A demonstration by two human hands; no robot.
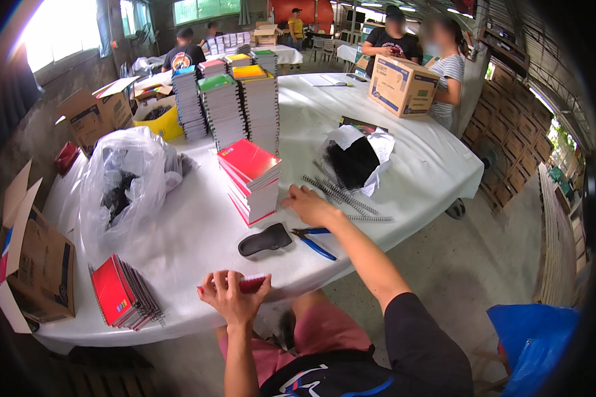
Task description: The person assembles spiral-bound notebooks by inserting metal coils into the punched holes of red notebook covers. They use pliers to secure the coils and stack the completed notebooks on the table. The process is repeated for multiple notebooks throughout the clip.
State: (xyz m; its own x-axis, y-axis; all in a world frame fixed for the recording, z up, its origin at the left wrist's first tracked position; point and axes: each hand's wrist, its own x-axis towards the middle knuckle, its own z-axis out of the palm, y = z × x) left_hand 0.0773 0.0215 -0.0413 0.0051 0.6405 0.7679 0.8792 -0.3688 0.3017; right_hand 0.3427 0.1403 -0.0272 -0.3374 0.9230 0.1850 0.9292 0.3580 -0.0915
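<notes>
Our left hand (234,296) pinches a red notebook (251,283) at the table (198,245) edge; our right hand (309,205), fingers spread, rests on loose spiral coils (344,197) beside the red stack (250,178). Clear bag (122,185): dark coils inside. White wrapper (357,159): black coils. Yellow bin (157,119): dark contents, unclear. Open carton (36,264), left: contents hidden. Pliers (314,241) lie near the right wrist.

five tall notebook stacks (225,106), one red stack (250,178), two pliers-like tools (dark (265,239), blue (313,241)).
</notes>
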